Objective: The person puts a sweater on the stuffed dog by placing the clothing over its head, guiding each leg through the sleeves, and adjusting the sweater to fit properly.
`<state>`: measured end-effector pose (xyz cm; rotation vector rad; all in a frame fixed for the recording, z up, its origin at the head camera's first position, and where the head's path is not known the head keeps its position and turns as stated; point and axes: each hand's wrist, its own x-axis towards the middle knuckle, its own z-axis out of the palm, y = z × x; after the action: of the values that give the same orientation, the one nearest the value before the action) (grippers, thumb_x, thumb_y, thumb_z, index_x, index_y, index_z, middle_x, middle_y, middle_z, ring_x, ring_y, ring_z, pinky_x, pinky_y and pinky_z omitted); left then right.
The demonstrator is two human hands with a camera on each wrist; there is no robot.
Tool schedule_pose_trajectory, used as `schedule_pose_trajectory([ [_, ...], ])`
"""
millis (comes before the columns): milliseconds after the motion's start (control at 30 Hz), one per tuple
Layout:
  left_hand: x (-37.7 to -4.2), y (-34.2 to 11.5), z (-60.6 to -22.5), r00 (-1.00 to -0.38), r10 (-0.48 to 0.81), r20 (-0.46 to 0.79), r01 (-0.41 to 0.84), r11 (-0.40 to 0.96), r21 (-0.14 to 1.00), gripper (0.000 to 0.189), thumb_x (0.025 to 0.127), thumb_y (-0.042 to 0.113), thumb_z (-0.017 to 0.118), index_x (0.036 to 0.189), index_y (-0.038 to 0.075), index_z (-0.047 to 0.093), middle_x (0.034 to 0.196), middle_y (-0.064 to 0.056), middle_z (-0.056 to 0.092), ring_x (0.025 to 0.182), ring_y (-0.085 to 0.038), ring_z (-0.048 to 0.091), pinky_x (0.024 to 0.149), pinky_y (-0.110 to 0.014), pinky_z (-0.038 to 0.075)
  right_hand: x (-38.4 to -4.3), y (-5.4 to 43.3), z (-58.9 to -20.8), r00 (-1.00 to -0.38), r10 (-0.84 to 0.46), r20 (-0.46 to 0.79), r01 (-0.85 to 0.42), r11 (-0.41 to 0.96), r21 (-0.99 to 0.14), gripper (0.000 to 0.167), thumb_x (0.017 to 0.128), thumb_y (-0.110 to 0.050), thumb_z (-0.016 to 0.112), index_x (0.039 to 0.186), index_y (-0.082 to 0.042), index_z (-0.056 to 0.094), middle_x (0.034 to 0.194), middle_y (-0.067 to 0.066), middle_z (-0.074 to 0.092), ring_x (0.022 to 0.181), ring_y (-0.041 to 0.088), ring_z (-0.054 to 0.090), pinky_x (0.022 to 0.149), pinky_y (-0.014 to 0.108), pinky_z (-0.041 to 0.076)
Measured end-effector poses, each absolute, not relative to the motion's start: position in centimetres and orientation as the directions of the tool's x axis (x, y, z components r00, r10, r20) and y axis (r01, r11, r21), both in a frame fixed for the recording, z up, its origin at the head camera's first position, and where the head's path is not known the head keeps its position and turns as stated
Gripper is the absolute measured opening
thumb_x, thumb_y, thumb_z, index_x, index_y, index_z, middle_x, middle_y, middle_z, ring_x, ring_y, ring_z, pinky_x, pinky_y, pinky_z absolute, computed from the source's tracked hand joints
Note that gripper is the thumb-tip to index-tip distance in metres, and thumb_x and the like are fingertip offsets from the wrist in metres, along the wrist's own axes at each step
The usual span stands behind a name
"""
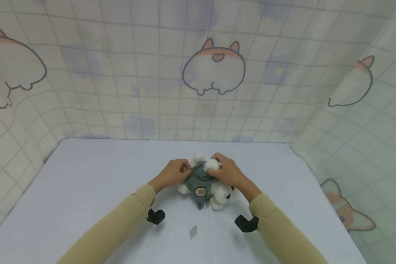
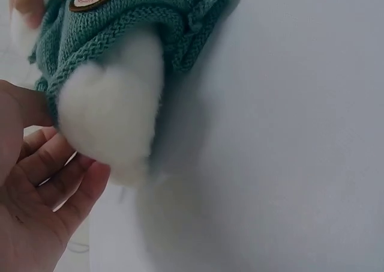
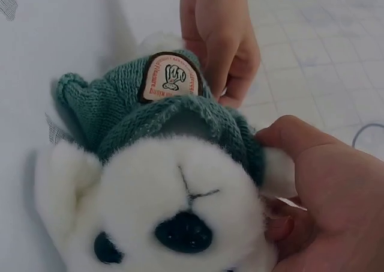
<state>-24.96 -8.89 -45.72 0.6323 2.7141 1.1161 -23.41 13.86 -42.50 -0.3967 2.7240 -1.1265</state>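
A white plush toy dog (image 1: 222,194) lies on the table on its side, its head toward the right. It wears a green knitted sweater (image 1: 198,179) with a round-topped patch (image 3: 172,77) on the front. At the sweater's hem, my left hand (image 1: 172,173) pinches the knit between thumb and fingers, beside the toy's white lower body (image 2: 114,104). My right hand (image 1: 228,172) grips the sweater's edge and the white paw (image 3: 279,172) that sticks out there. The toy's dark nose (image 3: 183,231) faces the right wrist camera. One sleeve (image 3: 75,101) hangs loose on the far side from my right hand.
The white table (image 1: 118,220) reaches back to a curtain (image 1: 145,73) printed with a grid and cartoon dogs, which also hangs at both sides. A small grey diamond-shaped mark (image 1: 193,231) is on the tabletop in front of the toy. Black wrist mounts (image 1: 246,223) stick out from the sleeves.
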Motion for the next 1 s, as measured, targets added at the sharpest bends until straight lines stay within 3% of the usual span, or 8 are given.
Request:
schedule_pose_trajectory([
  [100,-25.0,-8.8,-45.6,-0.899,0.433,0.062,0.344,0.610,0.714,0.007,0.091,0.015,0.065,0.086,0.010,0.063,0.073,0.000,0.062,0.064,-0.009,0.053,0.060,-0.024,0.045,-23.3,13.8,-42.4,-0.957,-0.289,-0.034,-0.174,0.659,-0.732,0.038,0.088,-0.036,0.068,0.118,-0.016,0.056,0.115,0.008,0.064,0.094,0.023,0.063,0.073,0.034,0.054],
  [200,-25.0,-8.7,-45.2,-0.895,0.428,0.130,0.385,0.590,0.710,0.009,0.087,0.015,0.070,0.088,0.011,0.062,0.076,0.000,0.061,0.068,-0.010,0.054,0.062,-0.024,0.046,-22.9,13.8,-42.2,-0.962,-0.272,-0.018,-0.165,0.637,-0.753,0.045,0.086,-0.041,0.070,0.121,-0.017,0.056,0.113,0.005,0.062,0.082,0.019,0.058,0.068,0.029,0.050],
  [400,-24.8,-8.3,-43.7,-0.853,0.457,0.253,0.481,0.497,0.722,0.028,0.079,0.008,0.077,0.100,0.011,0.059,0.089,-0.003,0.057,0.076,-0.013,0.055,0.065,-0.023,0.047,-22.3,14.0,-41.6,-0.957,-0.288,0.033,-0.209,0.606,-0.768,0.045,0.086,-0.043,0.071,0.119,-0.014,0.059,0.108,0.003,0.063,0.072,0.016,0.055,0.064,0.027,0.048],
  [533,-24.6,-7.9,-42.6,-0.821,0.521,0.235,0.502,0.461,0.732,0.047,0.077,0.012,0.080,0.117,0.012,0.056,0.101,-0.004,0.059,0.078,-0.014,0.058,0.065,-0.023,0.049,-22.0,14.7,-41.2,-0.959,-0.279,0.041,-0.208,0.601,-0.771,0.040,0.089,-0.044,0.066,0.117,-0.016,0.061,0.110,0.001,0.064,0.083,0.018,0.060,0.067,0.029,0.051],
  [667,-24.5,-7.4,-41.8,-0.797,0.575,0.182,0.516,0.493,0.700,0.061,0.079,0.021,0.081,0.131,0.013,0.051,0.116,-0.005,0.057,0.080,-0.013,0.058,0.070,-0.024,0.050,-21.7,15.6,-41.1,-0.958,-0.276,0.073,-0.234,0.612,-0.756,0.035,0.092,-0.042,0.064,0.115,-0.016,0.062,0.116,0.003,0.064,0.101,0.022,0.060,0.081,0.037,0.052],
  [833,-24.5,-6.3,-41.1,-0.757,0.641,0.126,0.574,0.558,0.599,0.043,0.086,0.023,0.074,0.125,0.013,0.058,0.114,-0.005,0.059,0.086,-0.015,0.058,0.076,-0.028,0.053,-21.4,16.5,-41.6,-0.962,-0.266,0.064,-0.230,0.661,-0.714,0.044,0.090,-0.042,0.065,0.121,-0.012,0.060,0.126,0.008,0.060,0.121,0.029,0.054,0.100,0.050,0.045],
  [1000,-24.6,-5.1,-40.6,-0.755,0.654,0.051,0.591,0.644,0.487,0.026,0.088,0.022,0.069,0.114,0.019,0.066,0.109,-0.003,0.059,0.091,-0.018,0.059,0.081,-0.036,0.054,-20.9,17.5,-42.6,-0.962,-0.273,-0.007,-0.192,0.692,-0.696,0.058,0.088,-0.044,0.067,0.132,-0.010,0.052,0.138,0.012,0.053,0.130,0.033,0.048,0.104,0.054,0.041],
])
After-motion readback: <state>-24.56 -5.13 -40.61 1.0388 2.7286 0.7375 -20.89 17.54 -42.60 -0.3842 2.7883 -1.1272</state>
